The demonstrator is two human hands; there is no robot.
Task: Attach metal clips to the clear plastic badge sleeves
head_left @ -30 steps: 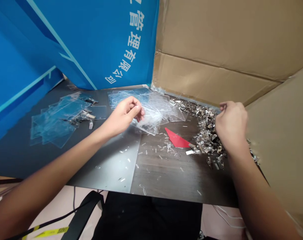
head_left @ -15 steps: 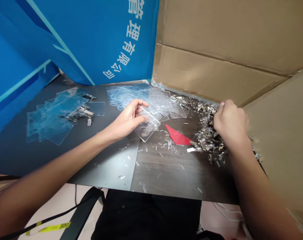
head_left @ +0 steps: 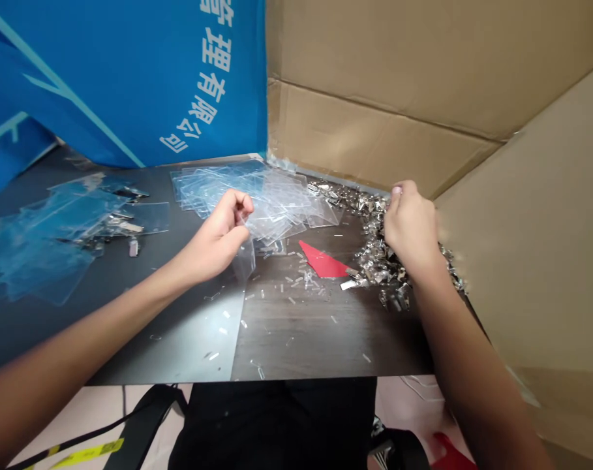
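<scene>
My left hand (head_left: 216, 234) is pinched shut on a clear plastic sleeve (head_left: 245, 258), which hangs below the fingers. Just behind that hand lies a loose stack of clear plastic sleeves (head_left: 271, 202). My right hand (head_left: 411, 225) is closed at the top of a heap of small metal clips (head_left: 377, 261), and its fingers hide whatever they may hold. A second group of clear sleeves (head_left: 46, 251) with a few clips lies at the far left. A red plastic piece (head_left: 323, 261) rests between the hands, among small clear bits (head_left: 296, 287).
The dark table (head_left: 296, 346) ends at a front edge close to my body. A blue printed banner (head_left: 139, 78) stands behind it on the left, and cardboard sheets (head_left: 374, 85) wall the back and right. Below the edge are a dark strap and a red object.
The whole scene has shifted left in view. My left hand has closed, with the sleeve now hanging lower from its fingers. My right hand remains at the clip heap.
</scene>
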